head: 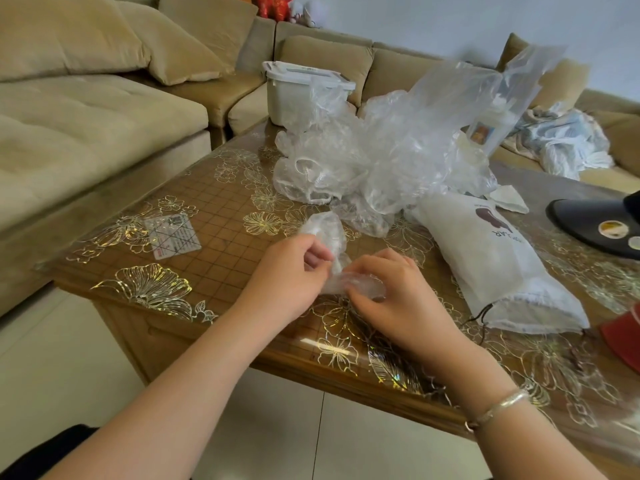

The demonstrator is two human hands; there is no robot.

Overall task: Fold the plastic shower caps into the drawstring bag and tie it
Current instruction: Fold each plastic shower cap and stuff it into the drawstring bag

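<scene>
Both hands at work over the near part of the desk (221, 268). Left hand (287, 271) and right hand (398, 296) curled, fingers pinching one crumpled cap (329, 244), part folded, held just above the glass top. Thin, clear film, judged near weightless, soft and slippery; likely to spring open unless pressed flat and held at the gathered elastic rim. Just to the right, lying flat on the desk, the white bag (491, 261), mouth turned toward the near edge, dark cord (481, 315) loose, not yet tied; seemingly part filled, though hard to tell. Farther back, heaped mid-desk, a pile of caps (363, 157) waiting unfolded, with a clear sleeve (512, 91) standing over it. Beyond, a lidded white tub (298, 95) at the far edge, then the sofa (104, 109).
</scene>
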